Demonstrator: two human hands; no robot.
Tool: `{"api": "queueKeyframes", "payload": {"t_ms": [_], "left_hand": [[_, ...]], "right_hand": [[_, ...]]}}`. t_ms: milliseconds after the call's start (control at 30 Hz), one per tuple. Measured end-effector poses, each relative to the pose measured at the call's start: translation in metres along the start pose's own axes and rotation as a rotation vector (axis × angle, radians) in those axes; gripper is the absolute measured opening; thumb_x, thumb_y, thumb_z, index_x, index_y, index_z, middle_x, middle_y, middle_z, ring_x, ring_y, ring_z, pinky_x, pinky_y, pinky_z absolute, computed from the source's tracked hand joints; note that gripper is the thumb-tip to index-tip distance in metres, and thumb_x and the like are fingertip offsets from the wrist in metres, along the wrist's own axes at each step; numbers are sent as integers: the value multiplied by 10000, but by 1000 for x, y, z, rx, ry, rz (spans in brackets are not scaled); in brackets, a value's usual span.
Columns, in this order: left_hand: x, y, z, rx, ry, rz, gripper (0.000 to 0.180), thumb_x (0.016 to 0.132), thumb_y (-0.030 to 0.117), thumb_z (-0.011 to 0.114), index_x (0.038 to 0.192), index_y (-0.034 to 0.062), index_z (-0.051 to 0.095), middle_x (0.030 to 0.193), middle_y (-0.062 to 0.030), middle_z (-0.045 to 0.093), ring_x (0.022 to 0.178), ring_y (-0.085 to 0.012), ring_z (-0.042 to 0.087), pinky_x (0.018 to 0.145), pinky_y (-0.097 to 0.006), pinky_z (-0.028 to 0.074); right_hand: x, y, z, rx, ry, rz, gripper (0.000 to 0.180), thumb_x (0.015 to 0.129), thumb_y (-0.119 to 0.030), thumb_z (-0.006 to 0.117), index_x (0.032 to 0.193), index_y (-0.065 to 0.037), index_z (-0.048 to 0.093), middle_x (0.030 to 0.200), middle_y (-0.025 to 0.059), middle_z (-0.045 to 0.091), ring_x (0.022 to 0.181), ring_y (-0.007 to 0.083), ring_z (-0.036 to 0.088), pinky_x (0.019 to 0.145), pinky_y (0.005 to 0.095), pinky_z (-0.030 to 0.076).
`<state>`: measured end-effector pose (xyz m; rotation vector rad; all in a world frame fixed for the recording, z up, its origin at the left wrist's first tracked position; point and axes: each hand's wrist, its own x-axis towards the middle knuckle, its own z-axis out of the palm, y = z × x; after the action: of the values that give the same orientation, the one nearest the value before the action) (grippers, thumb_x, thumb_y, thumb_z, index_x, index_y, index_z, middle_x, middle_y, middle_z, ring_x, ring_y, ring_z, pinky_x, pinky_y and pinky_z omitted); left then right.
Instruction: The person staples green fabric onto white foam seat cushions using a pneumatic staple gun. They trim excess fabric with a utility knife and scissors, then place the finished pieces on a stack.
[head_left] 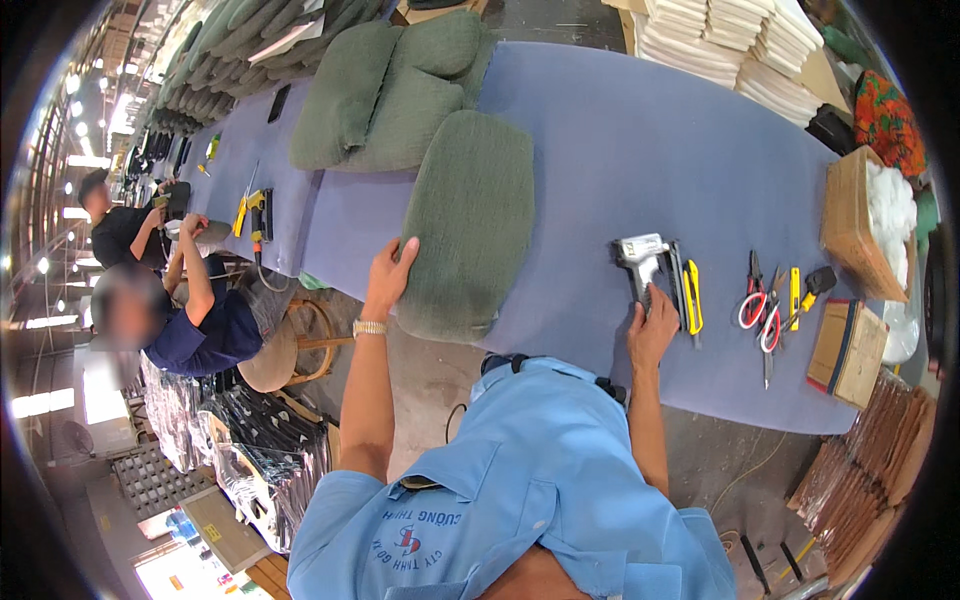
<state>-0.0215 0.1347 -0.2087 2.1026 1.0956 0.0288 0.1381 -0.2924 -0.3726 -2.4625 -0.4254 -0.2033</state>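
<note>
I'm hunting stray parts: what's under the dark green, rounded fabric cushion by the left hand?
Blue-grey cloth-covered table, grey concrete floor and other green cushions show around that cushion; whatever lies directly beneath is covered and cannot be seen.

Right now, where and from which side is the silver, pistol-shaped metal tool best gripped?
Probably by its handle, from the near side: the tool lies flat, handle pointing toward the near edge of the blue-covered table, where the right hand is.
</note>
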Motion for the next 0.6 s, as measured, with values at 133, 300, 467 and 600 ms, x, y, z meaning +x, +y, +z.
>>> {"api": "queueKeyframes", "payload": {"t_ms": [133, 300, 467, 600], "left_hand": [[70, 56, -1, 125, -27, 5, 869, 909, 625, 696, 1315, -137, 601, 1224, -257, 697, 1126, -293, 692, 982, -380, 505], [122, 67, 14, -201, -69, -65, 824, 825, 441, 858, 1313, -168, 592, 1235, -239, 700, 1121, -313, 695, 964, -392, 541], [69, 82, -12, -490, -102, 31, 787, 862, 355, 842, 1395, -132, 529, 1259, -210, 687, 1058, -271, 710, 943, -375, 558], [45, 19, -47, -1032, -147, 329, 836, 867, 436, 826, 1467, -31, 478, 1359, -156, 638, 1201, -294, 644, 1053, -456, 510]], "right_hand": [[12, 2, 3, -41, 36, 34, 467, 940, -165, 683, 1398, -129, 599, 1342, 138, 601, 1225, 343, 558, 1032, 489, 404], [14, -4, 0, 26, 66, 32, 389, 939, -160, 685, 1323, -110, 644, 1303, 123, 622, 1192, 342, 576, 1034, 472, 412], [63, -32, -17, 557, 58, 203, 379, 890, -125, 749, 1252, -51, 662, 1227, 134, 668, 1160, 313, 631, 991, 431, 498], [157, -175, -81, 918, -158, -160, 595, 936, -238, 758, 1458, -59, 536, 1343, 126, 644, 1246, 268, 608, 1060, 380, 470]]}}
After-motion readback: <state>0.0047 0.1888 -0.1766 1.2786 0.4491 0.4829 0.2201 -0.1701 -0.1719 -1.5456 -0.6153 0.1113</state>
